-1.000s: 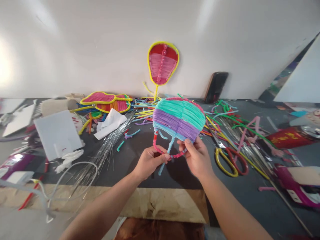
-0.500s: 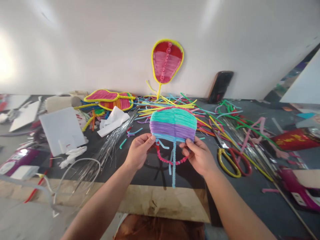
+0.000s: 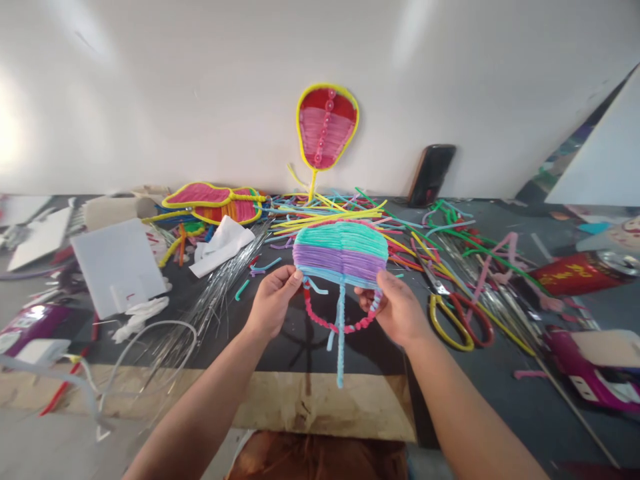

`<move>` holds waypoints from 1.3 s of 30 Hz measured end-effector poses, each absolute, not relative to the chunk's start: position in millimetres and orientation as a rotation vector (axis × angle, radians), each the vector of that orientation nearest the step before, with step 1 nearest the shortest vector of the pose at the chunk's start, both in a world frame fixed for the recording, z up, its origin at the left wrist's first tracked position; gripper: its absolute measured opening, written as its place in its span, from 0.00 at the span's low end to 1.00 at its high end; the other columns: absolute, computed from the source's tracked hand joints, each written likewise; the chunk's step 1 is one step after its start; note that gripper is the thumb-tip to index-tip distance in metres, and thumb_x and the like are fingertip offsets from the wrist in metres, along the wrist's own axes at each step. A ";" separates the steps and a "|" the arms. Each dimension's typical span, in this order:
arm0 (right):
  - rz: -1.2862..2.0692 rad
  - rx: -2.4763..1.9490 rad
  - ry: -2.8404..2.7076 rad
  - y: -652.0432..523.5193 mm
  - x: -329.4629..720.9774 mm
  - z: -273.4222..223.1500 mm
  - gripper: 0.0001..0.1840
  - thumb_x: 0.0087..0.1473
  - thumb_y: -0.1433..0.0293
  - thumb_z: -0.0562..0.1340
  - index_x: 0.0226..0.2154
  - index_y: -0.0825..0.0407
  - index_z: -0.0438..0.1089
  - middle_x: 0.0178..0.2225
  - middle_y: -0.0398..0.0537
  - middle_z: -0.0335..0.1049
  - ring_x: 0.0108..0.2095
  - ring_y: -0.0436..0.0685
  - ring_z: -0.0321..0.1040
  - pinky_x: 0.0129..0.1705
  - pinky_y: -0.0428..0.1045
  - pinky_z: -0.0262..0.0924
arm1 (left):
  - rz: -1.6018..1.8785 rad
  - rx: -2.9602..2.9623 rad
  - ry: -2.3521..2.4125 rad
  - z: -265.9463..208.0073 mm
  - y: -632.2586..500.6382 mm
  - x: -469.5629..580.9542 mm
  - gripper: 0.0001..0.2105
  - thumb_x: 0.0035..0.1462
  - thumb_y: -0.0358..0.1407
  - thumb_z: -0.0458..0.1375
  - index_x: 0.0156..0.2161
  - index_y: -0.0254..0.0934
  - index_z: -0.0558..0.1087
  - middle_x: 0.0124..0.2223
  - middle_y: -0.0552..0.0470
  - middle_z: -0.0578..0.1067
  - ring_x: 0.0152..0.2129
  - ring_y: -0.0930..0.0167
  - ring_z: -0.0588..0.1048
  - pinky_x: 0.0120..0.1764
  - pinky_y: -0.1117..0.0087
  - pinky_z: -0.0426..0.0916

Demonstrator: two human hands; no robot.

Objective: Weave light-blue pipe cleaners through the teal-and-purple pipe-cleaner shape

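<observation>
White wall (image 3: 200,93) at the back, black table (image 3: 500,400) in front, cluttered both sides. Pipe-cleaner panel (image 3: 340,257) is up in front of the person, over the near-middle of the table, roughly level. Bands top to bottom: green, purple, light blue. Pink twisted loop (image 3: 317,321) hangs below; light-blue stem (image 3: 341,360) runs down past it.

Left hand (image 3: 270,303): thumb and fingers pinched on the panel's lower left corner. Right hand (image 3: 403,310): gripping the lower right corner, thumb on the front, fingers partly hidden by the loop's end.

Around it: loose pipe cleaners (image 3: 345,213) piled just behind the panel, yellow-rimmed fan (image 3: 325,137) upright against the wall, phone (image 3: 433,175) propped to its right. Scissors (image 3: 442,290) lie near the right hand, red can (image 3: 575,273) on its side farther right. Left side: thin wire bundle (image 3: 213,290), crumpled white tissue (image 3: 223,247), white card (image 3: 117,267). Brown board (image 3: 325,400) along the near edge.
</observation>
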State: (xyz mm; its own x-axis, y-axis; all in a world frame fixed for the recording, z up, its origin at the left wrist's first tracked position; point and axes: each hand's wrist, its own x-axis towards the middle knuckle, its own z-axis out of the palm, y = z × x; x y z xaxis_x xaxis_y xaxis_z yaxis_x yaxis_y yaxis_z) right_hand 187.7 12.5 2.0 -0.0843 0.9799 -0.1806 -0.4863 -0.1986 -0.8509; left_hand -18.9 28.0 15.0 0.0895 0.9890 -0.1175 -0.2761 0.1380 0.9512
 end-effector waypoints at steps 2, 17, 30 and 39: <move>1.548 -0.961 -0.783 12.2 187.0 3.9 0.14 0.43 0.60 0.69 0.30 0.50 0.70 0.23 0.42 0.71 0.21 0.49 0.63 0.23 0.46 0.57 | 1.176 0.917 0.998 16.3 27.3 -17.8 0.11 0.49 0.41 0.63 0.28 0.34 0.71 0.25 0.55 0.72 0.23 0.76 0.69 0.29 0.76 0.64; 1.436 -1.053 -0.834 7.3 174.2 -1.9 0.15 0.38 0.66 0.71 0.31 0.50 0.68 0.23 0.39 0.68 0.24 0.50 0.64 0.27 0.47 0.62 | 1.153 0.821 0.939 19.6 21.6 -7.6 0.14 0.49 0.42 0.63 0.37 0.35 0.71 0.25 0.53 0.76 0.23 0.70 0.76 0.26 0.73 0.70; 1.453 -1.042 -0.859 1.1 165.1 -1.7 0.17 0.41 0.66 0.70 0.35 0.50 0.67 0.25 0.39 0.69 0.24 0.49 0.65 0.29 0.48 0.64 | 0.974 0.742 0.924 10.5 16.5 -9.6 0.14 0.41 0.36 0.69 0.34 0.34 0.74 0.30 0.50 0.79 0.26 0.70 0.77 0.35 0.68 0.73; 0.973 -1.194 -1.128 -0.2 165.3 -6.2 0.49 0.43 0.66 0.69 0.61 0.44 0.42 0.59 0.55 0.54 0.56 0.61 0.57 0.55 0.58 0.57 | 1.158 0.942 0.968 7.2 10.4 1.1 0.12 0.47 0.34 0.65 0.39 0.36 0.76 0.38 0.50 0.79 0.36 0.67 0.76 0.45 0.64 0.70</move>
State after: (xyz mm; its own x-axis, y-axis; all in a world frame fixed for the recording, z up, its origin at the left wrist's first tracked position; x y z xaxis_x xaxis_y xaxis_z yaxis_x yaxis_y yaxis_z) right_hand 165.3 -0.2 -6.2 0.1887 0.9730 0.1327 0.0113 0.1329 -0.9911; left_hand 1.1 10.4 7.2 0.1311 0.9845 -0.1167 -0.2890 0.1506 0.9454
